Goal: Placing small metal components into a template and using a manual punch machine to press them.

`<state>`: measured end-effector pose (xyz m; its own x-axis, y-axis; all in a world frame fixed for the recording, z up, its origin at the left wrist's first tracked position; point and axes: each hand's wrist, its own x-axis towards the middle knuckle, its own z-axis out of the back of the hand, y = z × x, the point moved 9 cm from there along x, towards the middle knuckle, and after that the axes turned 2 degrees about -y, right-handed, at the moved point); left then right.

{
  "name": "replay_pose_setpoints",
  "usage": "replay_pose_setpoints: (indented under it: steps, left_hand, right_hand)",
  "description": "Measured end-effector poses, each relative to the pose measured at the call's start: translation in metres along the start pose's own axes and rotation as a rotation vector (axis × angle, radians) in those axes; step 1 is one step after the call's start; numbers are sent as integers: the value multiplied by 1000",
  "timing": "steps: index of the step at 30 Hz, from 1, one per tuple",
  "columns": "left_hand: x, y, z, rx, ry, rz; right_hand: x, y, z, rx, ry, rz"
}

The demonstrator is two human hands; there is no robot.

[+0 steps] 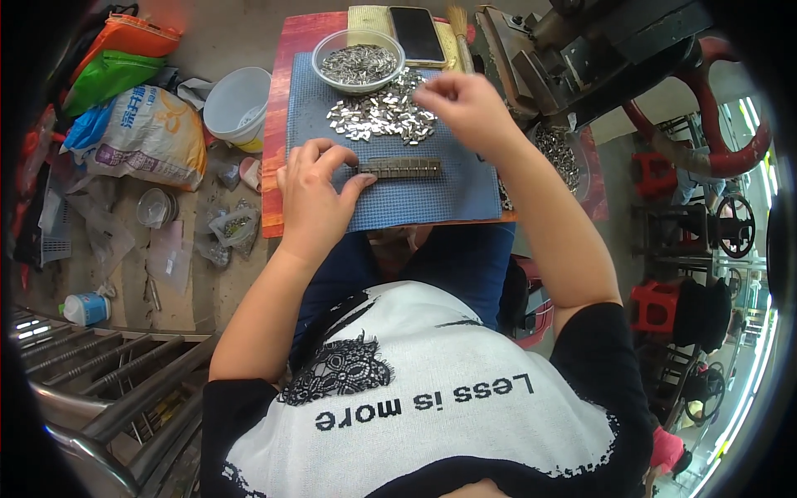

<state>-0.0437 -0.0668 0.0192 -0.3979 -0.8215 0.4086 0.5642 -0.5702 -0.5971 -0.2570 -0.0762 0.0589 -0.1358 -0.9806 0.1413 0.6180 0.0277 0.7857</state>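
I have the slotted metal bar point(402, 168) lying lengthwise on the blue textured mat point(475, 189), a little above the middle of the frame. My left hand point(314, 189) grasps the bar's left end, the thumb along the near edge and the forefinger curled at the end. My right hand point(463, 106) is up over the right edge of the loose pile of small shiny metal pieces point(378, 119), thumb and fingers drawn together in a pinch — whether a piece sits between them I cannot tell, the fingertips hide it.

As I judge it, the step is picking single pieces for the bar. To do it well, I would keep the left grip light but firm, so the bar stays flat and does not skid on the mat, and keep that thumb clear of the row of slots. With the right hand I would take one piece at a time from the pile's near edge, turn it in the fingertips over the mat, and only then bring it to the bar. Working low helps too, since a dropped piece lands close by.

The clear round bowl point(319, 73) of more pieces stands touching the pile at upper centre — a careless knuckle could tip it. The phone point(418, 36) and the brush point(462, 35) lie beyond, at the top edge, out of the way.
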Motion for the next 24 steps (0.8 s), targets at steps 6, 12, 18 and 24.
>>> replay_pose_setpoints:
  steps: [6, 12, 18, 24]
  left_hand:
    - [1, -4, 0, -52, -17, -28]
    - [0, -4, 1, -33, -10, -9]
    - [0, -9, 6, -88, -113, -38]
    - [-3, -1, 6, -202, -124, -29]
  right_hand:
    - [44, 20, 10, -288, -265, 68]
    - [-41, -14, 32, -748, -242, -3]
    - [-60, -34, 35, -673, -279, 17]
    - [-68, 32, -11, -308, 101, 372]
